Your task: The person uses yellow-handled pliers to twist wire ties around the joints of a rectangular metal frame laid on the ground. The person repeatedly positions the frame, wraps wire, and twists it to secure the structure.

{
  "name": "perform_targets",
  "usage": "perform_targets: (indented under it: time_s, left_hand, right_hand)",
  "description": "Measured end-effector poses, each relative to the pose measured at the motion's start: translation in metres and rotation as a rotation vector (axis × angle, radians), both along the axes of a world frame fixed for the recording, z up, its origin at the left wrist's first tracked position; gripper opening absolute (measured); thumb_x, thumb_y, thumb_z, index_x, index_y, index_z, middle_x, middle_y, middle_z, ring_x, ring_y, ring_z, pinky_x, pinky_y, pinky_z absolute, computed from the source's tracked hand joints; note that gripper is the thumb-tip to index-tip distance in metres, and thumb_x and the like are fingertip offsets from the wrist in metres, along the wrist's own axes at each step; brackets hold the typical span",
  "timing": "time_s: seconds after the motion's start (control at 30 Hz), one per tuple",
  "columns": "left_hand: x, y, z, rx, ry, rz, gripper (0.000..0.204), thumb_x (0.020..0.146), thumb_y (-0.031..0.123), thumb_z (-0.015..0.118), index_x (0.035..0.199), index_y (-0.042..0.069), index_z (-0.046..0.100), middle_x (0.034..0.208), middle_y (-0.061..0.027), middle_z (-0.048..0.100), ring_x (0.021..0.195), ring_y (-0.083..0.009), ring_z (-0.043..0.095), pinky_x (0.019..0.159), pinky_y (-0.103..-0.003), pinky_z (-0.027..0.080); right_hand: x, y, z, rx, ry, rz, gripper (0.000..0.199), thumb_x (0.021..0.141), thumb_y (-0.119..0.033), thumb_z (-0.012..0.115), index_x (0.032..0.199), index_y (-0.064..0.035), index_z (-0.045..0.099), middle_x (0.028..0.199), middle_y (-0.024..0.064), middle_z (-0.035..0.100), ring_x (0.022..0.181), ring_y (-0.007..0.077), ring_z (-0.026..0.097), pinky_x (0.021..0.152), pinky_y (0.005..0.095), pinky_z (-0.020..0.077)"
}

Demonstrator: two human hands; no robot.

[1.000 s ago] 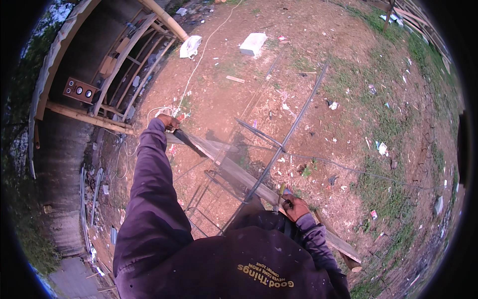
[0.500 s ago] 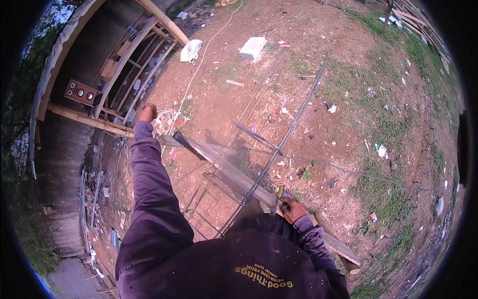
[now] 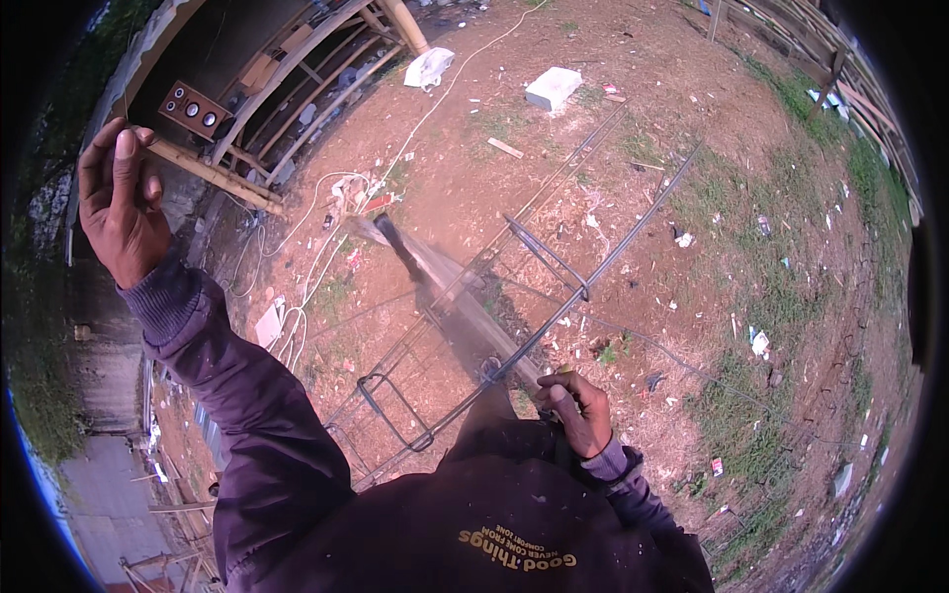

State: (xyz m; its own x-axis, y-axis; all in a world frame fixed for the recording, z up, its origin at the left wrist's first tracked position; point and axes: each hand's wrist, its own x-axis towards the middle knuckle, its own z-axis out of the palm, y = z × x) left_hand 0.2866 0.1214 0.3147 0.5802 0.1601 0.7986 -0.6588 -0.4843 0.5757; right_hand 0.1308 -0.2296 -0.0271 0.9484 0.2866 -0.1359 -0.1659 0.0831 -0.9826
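The main thing being worked around is a rebar cage (image 3: 585,292), long thin bars joined by rectangular stirrups (image 3: 544,250), slanted across the ground right in front of the body. A wooden plank (image 3: 479,314) is crossed by it.

The right hand (image 3: 581,410) is placed just right of the cage's nearer half, by the plank's end, fingers curled in; whether anything is gripped can't be told from here. The left hand (image 3: 124,208) is lifted well left of the cage, thumb and fingers bent. Something thin could be pinched there, but honestly it can't be made out.

Step-wise, it reads like a reach out to the side partway through handwork at the cage. Next up, my guess is the left hand would need to be brought back toward the bars, without the stirrups getting knocked.
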Motion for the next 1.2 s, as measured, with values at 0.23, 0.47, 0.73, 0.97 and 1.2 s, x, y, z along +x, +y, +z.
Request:
perform_targets:
  time_s: [0.23,0.47,0.73,0.97,1.2]
  left_hand:
    - [-0.134,-0.113,-0.206,0.241,0.773,-0.41,0.016,0.084,0.0,0.065,0.098,-0.002,0.058,0.082,-0.0101,0.062,0.066,-0.0148,0.064,0.06,-0.027,0.048]
    - [-0.243,-0.115,-0.281,-0.083,0.992,-0.473,0.011,0.087,0.0,0.06,0.096,0.004,0.055,0.068,-0.0032,0.058,0.053,-0.0103,0.052,0.05,-0.027,0.04]
    - [-0.345,-0.095,-0.345,0.629,0.95,-0.446,0.028,0.085,0.01,0.06,0.113,0.012,0.059,0.092,-0.0146,0.067,0.067,-0.0311,0.066,0.059,-0.04,0.053]
    - [-0.405,-0.032,-0.287,-0.421,0.717,0.191,0.04,0.098,0.022,0.059,0.127,-0.005,0.057,0.119,-0.0172,0.065,0.094,-0.0205,0.07,0.079,-0.032,0.055]
    - [-0.463,0.022,-0.281,-0.815,0.495,0.185,0.034,0.099,0.018,0.059,0.118,-0.01,0.062,0.096,-0.019,0.072,0.089,-0.0241,0.071,0.08,-0.033,0.056]
  right_hand:
    - [0.035,0.088,0.041,1.002,0.292,0.467,0.08,0.096,-0.053,0.052,0.151,-0.0022,0.025,0.132,0.0219,0.053,0.122,0.031,0.054,0.103,0.0431,0.0416]
    - [0.029,0.122,0.032,0.684,0.554,0.152,0.052,0.102,-0.039,0.048,0.141,-0.0051,0.04,0.082,0.0051,0.063,0.062,0.0145,0.06,0.056,0.028,0.0503]
    - [0.042,0.188,0.03,-0.059,-0.345,-0.137,0.041,0.106,-0.037,0.042,0.105,-0.0026,0.063,0.061,-0.0061,0.04,0.05,0.0031,0.034,0.046,0.0235,0.0263]
    - [-0.071,0.212,0.06,-0.057,-0.263,0.57,0.039,0.106,-0.032,0.042,0.094,-0.0015,0.064,0.062,-0.0048,0.039,0.056,0.0055,0.036,0.052,0.0256,0.0309]
    - [-0.192,0.243,0.04,0.051,0.179,1.04,0.039,0.105,-0.03,0.044,0.109,0.0014,0.067,0.058,-0.0064,0.036,0.052,0.003,0.031,0.051,0.0226,0.0258]
